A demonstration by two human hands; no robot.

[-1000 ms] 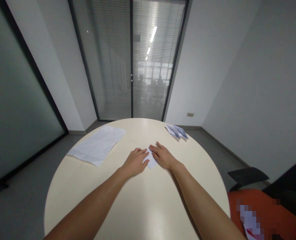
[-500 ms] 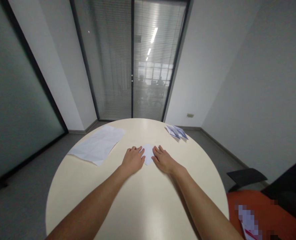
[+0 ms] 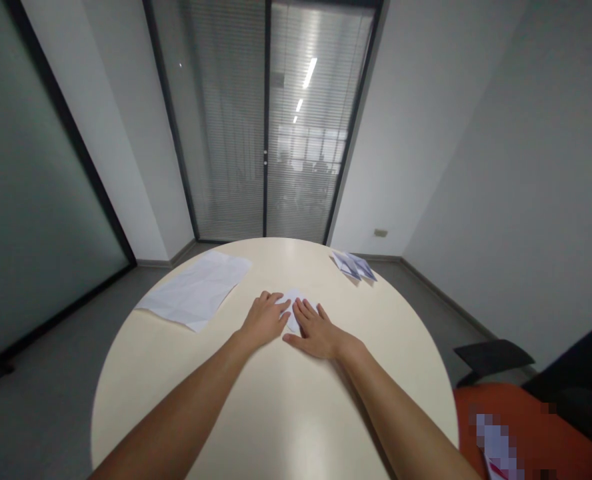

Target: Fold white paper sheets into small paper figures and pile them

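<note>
A small folded white paper (image 3: 293,325) lies on the round cream table (image 3: 256,413), partly covered by both hands. My left hand (image 3: 265,320) rests at its left edge, fingers spread and fingertips on the paper. My right hand (image 3: 316,330) lies flat over its right part, with the fingers stretched out and the thumb pointing left onto the tabletop. Neither hand is closed around anything. The paper's folds are hard to make out under the fingers.
A large creased white sheet (image 3: 201,287) lies at the table's left. Folded paper pieces (image 3: 353,265) sit near the far right edge. An orange chair (image 3: 551,433) with a black armrest (image 3: 495,357) stands at the lower right. Beyond the table is a glass partition with blinds (image 3: 231,133).
My right hand has slid left and slightly toward me, over the small paper, and its thumb has spread. My left hand has barely moved.
</note>
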